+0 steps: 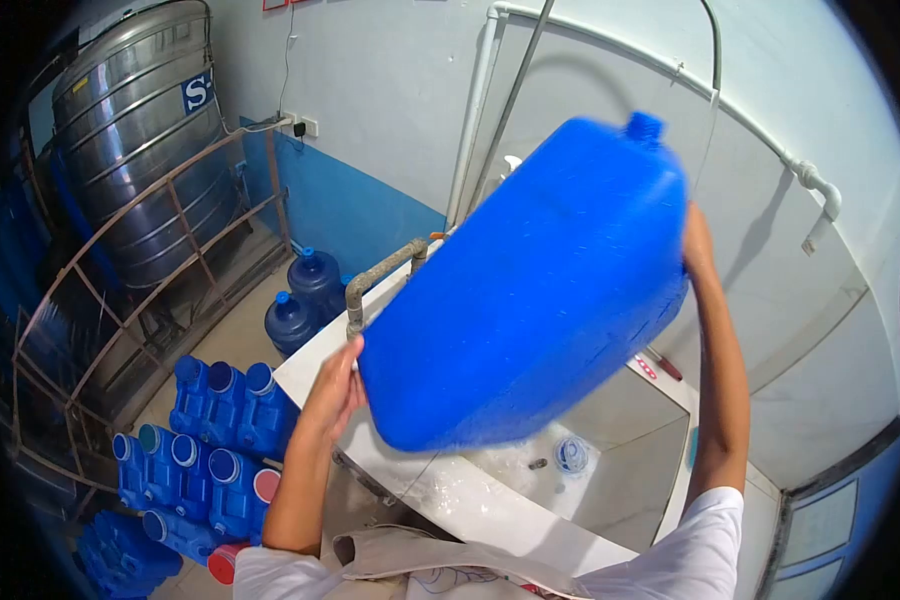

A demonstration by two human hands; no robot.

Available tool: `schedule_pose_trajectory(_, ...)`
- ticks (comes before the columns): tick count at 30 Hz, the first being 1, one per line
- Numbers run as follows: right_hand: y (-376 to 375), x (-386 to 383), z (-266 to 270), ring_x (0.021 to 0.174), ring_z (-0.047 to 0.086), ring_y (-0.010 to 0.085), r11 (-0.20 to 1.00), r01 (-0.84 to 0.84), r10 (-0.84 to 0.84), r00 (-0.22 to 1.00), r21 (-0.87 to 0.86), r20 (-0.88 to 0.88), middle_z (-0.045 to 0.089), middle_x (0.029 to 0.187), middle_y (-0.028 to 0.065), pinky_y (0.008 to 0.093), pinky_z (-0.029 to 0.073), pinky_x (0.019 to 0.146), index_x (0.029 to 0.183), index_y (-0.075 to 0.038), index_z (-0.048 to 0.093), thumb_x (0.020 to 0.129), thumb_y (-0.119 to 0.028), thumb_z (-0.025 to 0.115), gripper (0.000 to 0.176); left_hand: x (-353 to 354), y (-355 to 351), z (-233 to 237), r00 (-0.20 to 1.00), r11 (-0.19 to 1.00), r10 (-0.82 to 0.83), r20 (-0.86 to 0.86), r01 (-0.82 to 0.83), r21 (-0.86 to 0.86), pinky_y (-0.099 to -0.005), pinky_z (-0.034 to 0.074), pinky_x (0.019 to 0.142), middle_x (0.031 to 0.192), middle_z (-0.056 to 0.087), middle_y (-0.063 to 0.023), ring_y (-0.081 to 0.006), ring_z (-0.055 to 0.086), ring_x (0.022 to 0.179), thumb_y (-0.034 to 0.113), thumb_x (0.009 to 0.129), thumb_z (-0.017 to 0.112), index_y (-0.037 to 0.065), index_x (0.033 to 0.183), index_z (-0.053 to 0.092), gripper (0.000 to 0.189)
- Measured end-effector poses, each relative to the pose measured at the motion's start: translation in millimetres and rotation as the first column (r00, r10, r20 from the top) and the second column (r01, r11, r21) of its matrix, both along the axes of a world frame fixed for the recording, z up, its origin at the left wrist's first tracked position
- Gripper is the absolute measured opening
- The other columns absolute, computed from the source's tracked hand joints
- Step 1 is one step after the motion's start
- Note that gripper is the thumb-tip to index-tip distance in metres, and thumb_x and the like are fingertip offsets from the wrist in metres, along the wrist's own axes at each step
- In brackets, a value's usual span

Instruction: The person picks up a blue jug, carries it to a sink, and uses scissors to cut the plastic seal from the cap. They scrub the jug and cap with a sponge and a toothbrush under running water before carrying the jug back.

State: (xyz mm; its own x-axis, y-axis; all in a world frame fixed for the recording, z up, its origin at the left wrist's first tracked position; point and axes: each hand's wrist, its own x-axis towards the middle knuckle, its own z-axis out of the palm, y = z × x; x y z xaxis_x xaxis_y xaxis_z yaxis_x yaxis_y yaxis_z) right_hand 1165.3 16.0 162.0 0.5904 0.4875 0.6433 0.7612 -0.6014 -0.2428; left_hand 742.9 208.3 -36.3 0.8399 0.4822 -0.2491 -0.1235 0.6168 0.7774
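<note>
A large blue plastic jug [540, 290] is held up, tilted, over a white tiled sink [610, 500]; its neck points up and to the right. My left hand [340, 390] grips the jug's lower left end. At the upper right side, my right hand [697, 240] holds the jug, its fingers partly hidden behind it. Water drops cling to the jug's surface. Below it, a clear bluish round object [571, 455] lies on the sink floor beside a small dark piece. Foamy water wets the sink's front ledge [450, 495].
Several blue jugs [210, 400] with coloured caps stand on the floor at left. Round bottles [315, 285] stand behind them. A metal tank [140, 150] is behind a rusty railing [175, 190]. A pipe faucet [385, 265] rises at the sink's left edge. A red-handled tool [667, 366] lies on the back ledge.
</note>
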Motion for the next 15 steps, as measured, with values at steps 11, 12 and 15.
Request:
schedule_pose_trajectory(11,12,-2,8,0.072,0.062,0.0357,0.979,0.059,-0.057,0.998,-0.197,0.020,0.061,0.077,0.0287,0.0449,0.047,0.065,0.081,0.007,0.063,0.079,-0.026,0.053,0.034,-9,-7,-2,0.999,0.999,0.037,-0.018,-0.037,-0.009,-0.0383,0.051,0.082,0.109,0.061,-0.0158,-0.0221,0.062,0.094,0.044,0.095,0.036,0.003,0.123,0.045,0.051)
schedule_pose_trajectory(12,8,-4,12,0.076,0.061,0.0448,0.997,-0.026,0.028,0.999,-0.074,0.023,0.062,0.079,0.0291,0.0462,0.048,0.065,0.080,0.007,0.063,0.078,-0.029,0.053,0.037,-6,2,14,0.997,0.989,0.074,0.032,-0.078,0.123,-0.0371,0.052,0.080,0.106,0.062,-0.0158,-0.0212,0.063,0.092,0.043,0.095,0.038,0.003,0.121,0.047,0.049)
schedule_pose_trajectory(15,-18,67,-1,0.072,0.061,0.0449,0.866,-0.311,0.413,0.887,0.391,-0.208,0.061,0.079,0.0292,0.0452,0.048,0.061,0.078,0.007,0.062,0.078,-0.028,0.054,0.036,27,10,11,0.986,0.968,0.151,0.069,-0.161,0.191,-0.0339,0.052,0.072,0.103,0.063,-0.0130,-0.0185,0.064,0.086,0.040,0.095,0.042,0.005,0.116,0.051,0.042)
